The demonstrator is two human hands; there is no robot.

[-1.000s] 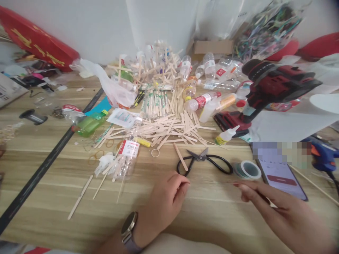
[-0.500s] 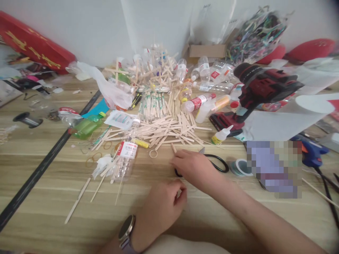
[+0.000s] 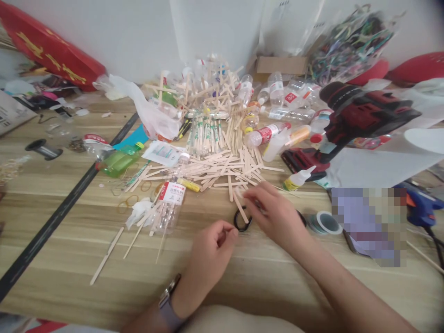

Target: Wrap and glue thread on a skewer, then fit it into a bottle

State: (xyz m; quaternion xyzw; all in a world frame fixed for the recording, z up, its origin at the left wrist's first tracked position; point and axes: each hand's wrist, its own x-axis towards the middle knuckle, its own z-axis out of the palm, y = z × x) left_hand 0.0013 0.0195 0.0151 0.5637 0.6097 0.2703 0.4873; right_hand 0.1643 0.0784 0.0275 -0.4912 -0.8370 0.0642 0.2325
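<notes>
My left hand [image 3: 213,254], wearing a watch, is low over the table with thumb and forefinger pinched; anything between them is too small to make out. To its upper right, my right hand [image 3: 272,208] has its fingers drawn together over black-handled scissors [image 3: 236,222], hiding much of them. A small pale blur shows at its fingertips, too unclear to name. One flat wooden stick [image 3: 240,207] reaches over a scissor handle beside the right fingers. Behind the hands spreads a pile of wooden sticks [image 3: 215,169]. A labelled clear bottle [image 3: 169,203] lies left of the hands.
A red and black drill [image 3: 364,115], a glue bottle [image 3: 298,179], a wire spool [image 3: 326,223] and a partly pixelated phone [image 3: 369,231] are on the right. Further left are a green bottle [image 3: 121,159] and a black strip [image 3: 65,210]. Several bottles stand or lie behind.
My right hand has lifted slightly and shifted right, uncovering more of a scissor handle. My left hand has moved up a little, its fingertips closer together. The small ring no longer shows on the table.
</notes>
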